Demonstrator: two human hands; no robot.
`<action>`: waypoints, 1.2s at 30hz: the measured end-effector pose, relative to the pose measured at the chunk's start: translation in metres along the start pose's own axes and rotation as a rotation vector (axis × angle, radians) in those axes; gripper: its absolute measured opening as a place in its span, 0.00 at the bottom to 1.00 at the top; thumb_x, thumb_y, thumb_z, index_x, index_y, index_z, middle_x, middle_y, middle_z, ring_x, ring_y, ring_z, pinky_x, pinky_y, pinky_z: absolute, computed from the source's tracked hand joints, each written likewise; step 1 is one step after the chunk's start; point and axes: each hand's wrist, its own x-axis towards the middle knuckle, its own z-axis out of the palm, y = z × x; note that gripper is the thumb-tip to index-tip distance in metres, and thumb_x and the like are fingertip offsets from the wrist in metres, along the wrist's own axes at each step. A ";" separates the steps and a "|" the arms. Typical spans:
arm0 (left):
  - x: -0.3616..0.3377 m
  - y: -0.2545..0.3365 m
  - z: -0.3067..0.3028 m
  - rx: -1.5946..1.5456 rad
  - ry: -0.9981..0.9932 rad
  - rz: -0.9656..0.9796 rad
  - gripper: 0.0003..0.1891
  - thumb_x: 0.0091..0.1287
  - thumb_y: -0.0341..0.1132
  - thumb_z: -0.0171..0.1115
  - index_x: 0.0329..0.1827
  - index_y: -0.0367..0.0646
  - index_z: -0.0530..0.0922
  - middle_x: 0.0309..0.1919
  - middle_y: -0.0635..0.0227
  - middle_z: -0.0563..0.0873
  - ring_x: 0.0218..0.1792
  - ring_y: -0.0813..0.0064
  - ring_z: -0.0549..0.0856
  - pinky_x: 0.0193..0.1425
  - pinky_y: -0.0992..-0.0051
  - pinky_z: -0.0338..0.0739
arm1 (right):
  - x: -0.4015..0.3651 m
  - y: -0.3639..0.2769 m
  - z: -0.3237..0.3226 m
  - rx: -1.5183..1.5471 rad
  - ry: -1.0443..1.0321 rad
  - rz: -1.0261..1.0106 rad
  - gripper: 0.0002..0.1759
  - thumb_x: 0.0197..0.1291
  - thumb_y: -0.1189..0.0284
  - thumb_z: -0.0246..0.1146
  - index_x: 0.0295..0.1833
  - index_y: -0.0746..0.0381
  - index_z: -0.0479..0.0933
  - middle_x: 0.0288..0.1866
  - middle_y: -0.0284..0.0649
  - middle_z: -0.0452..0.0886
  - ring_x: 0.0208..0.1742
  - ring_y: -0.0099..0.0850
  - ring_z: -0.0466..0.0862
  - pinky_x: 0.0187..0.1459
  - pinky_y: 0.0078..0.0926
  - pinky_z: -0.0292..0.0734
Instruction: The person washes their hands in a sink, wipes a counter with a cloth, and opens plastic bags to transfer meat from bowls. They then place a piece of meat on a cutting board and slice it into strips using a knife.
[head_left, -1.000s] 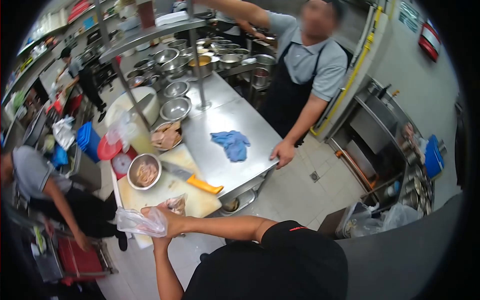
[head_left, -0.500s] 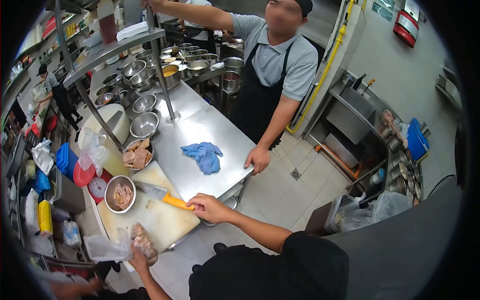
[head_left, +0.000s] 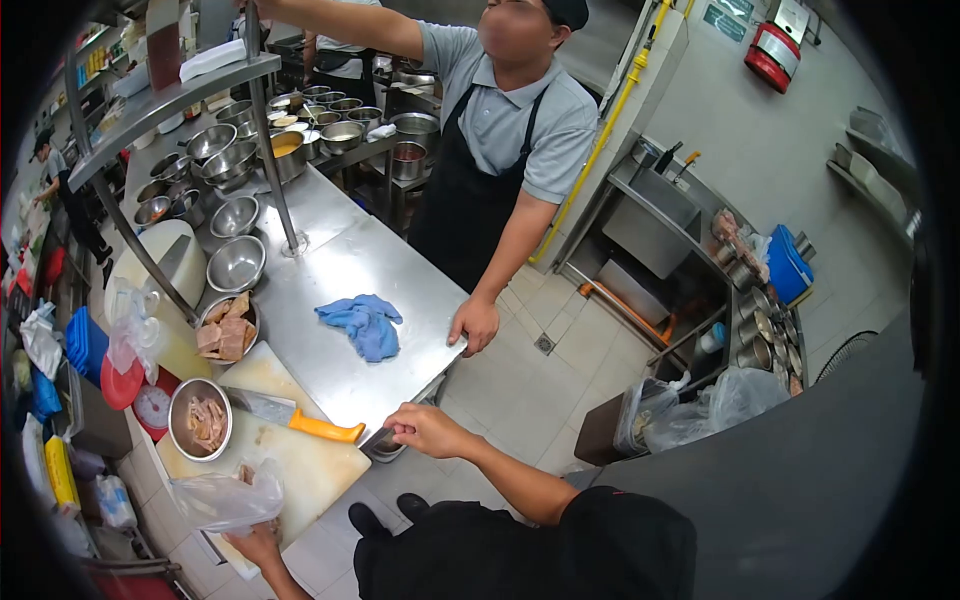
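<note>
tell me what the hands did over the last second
The right hand left the plastic bag, took the knife by its orange handle, then let go; it now sits just off the handle at the table edge. The left hand kept hold of the bag. Knife, cutting board, bowl of meat and blue cloth stayed put.

right hand released knife, moved just beside
</note>
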 end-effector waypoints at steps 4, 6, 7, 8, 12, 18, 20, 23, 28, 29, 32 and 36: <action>-0.005 0.001 0.002 -0.025 0.074 0.035 0.16 0.59 0.28 0.54 0.50 0.30 0.77 0.48 0.41 0.79 0.51 0.41 0.73 0.58 0.53 0.64 | 0.008 0.016 -0.002 -0.009 0.116 -0.050 0.13 0.53 0.78 0.64 0.46 0.65 0.78 0.35 0.42 0.76 0.34 0.36 0.78 0.39 0.29 0.74; -0.003 0.007 -0.002 -0.102 0.002 -0.001 0.17 0.60 0.29 0.55 0.51 0.30 0.76 0.49 0.42 0.79 0.53 0.41 0.73 0.60 0.54 0.64 | 0.015 0.013 -0.007 -0.027 0.146 0.034 0.13 0.53 0.78 0.63 0.46 0.65 0.78 0.35 0.43 0.76 0.35 0.36 0.79 0.39 0.30 0.74; -0.003 0.009 -0.004 -0.126 -0.021 -0.015 0.17 0.60 0.29 0.55 0.51 0.30 0.76 0.49 0.42 0.79 0.53 0.41 0.72 0.60 0.54 0.63 | 0.020 0.015 -0.006 -0.044 0.157 0.021 0.12 0.53 0.78 0.63 0.46 0.65 0.78 0.35 0.43 0.77 0.35 0.37 0.79 0.39 0.31 0.74; -0.003 0.012 -0.005 -0.139 -0.012 -0.033 0.18 0.60 0.31 0.57 0.52 0.30 0.76 0.50 0.43 0.79 0.54 0.43 0.73 0.61 0.55 0.63 | 0.024 0.015 -0.005 -0.044 0.155 0.020 0.12 0.53 0.78 0.63 0.46 0.65 0.78 0.35 0.43 0.77 0.35 0.37 0.79 0.39 0.31 0.74; -0.005 0.031 -0.018 -0.045 -0.055 0.077 0.22 0.60 0.34 0.61 0.56 0.33 0.75 0.54 0.48 0.79 0.57 0.47 0.73 0.63 0.58 0.63 | 0.037 0.014 0.007 -0.069 0.141 -0.008 0.11 0.53 0.77 0.63 0.44 0.65 0.78 0.35 0.43 0.77 0.34 0.38 0.79 0.39 0.31 0.74; 0.005 0.045 -0.027 -0.044 -0.193 0.101 0.24 0.60 0.37 0.62 0.59 0.37 0.74 0.56 0.51 0.79 0.56 0.49 0.75 0.63 0.59 0.65 | 0.053 0.020 0.022 -0.117 0.128 -0.005 0.12 0.53 0.76 0.63 0.44 0.66 0.79 0.37 0.47 0.78 0.37 0.41 0.80 0.40 0.33 0.75; -0.002 0.012 -0.006 -0.013 -0.158 0.185 0.23 0.58 0.38 0.64 0.56 0.37 0.76 0.53 0.52 0.81 0.55 0.50 0.76 0.63 0.58 0.65 | 0.053 0.040 0.029 -0.125 0.181 -0.066 0.11 0.55 0.76 0.63 0.46 0.64 0.80 0.36 0.43 0.77 0.36 0.37 0.79 0.39 0.30 0.75; -0.007 0.008 -0.008 0.032 -0.207 0.003 0.27 0.53 0.43 0.68 0.54 0.37 0.76 0.51 0.51 0.81 0.56 0.49 0.75 0.67 0.57 0.60 | 0.059 0.036 0.020 -0.138 0.199 -0.031 0.12 0.54 0.78 0.64 0.46 0.65 0.80 0.33 0.42 0.77 0.32 0.33 0.79 0.36 0.26 0.76; -0.021 -0.027 0.006 0.082 -0.213 0.036 0.25 0.55 0.42 0.66 0.53 0.37 0.76 0.53 0.51 0.79 0.58 0.48 0.73 0.69 0.52 0.55 | 0.065 0.046 0.027 -0.070 0.274 0.076 0.12 0.53 0.77 0.64 0.45 0.66 0.79 0.34 0.47 0.77 0.34 0.40 0.80 0.38 0.32 0.76; -0.016 -0.017 0.007 0.051 -0.134 0.176 0.23 0.58 0.41 0.63 0.54 0.37 0.76 0.55 0.53 0.79 0.59 0.50 0.73 0.70 0.52 0.54 | 0.071 0.067 0.034 -0.085 0.361 0.024 0.13 0.54 0.76 0.64 0.46 0.66 0.79 0.34 0.46 0.77 0.35 0.39 0.79 0.38 0.32 0.75; -0.010 0.009 -0.006 -0.152 -0.148 -0.004 0.22 0.57 0.36 0.66 0.52 0.33 0.77 0.50 0.50 0.82 0.53 0.50 0.77 0.61 0.58 0.67 | 0.100 0.049 0.004 -0.095 0.461 0.143 0.24 0.54 0.70 0.67 0.58 0.63 0.74 0.42 0.50 0.75 0.40 0.44 0.78 0.44 0.34 0.75; -0.006 0.017 -0.004 -0.035 0.019 0.072 0.19 0.57 0.34 0.65 0.48 0.30 0.78 0.47 0.47 0.82 0.51 0.47 0.77 0.59 0.56 0.67 | 0.155 0.101 0.008 -0.213 0.533 0.146 0.29 0.54 0.70 0.67 0.63 0.62 0.69 0.49 0.56 0.71 0.47 0.50 0.77 0.51 0.38 0.74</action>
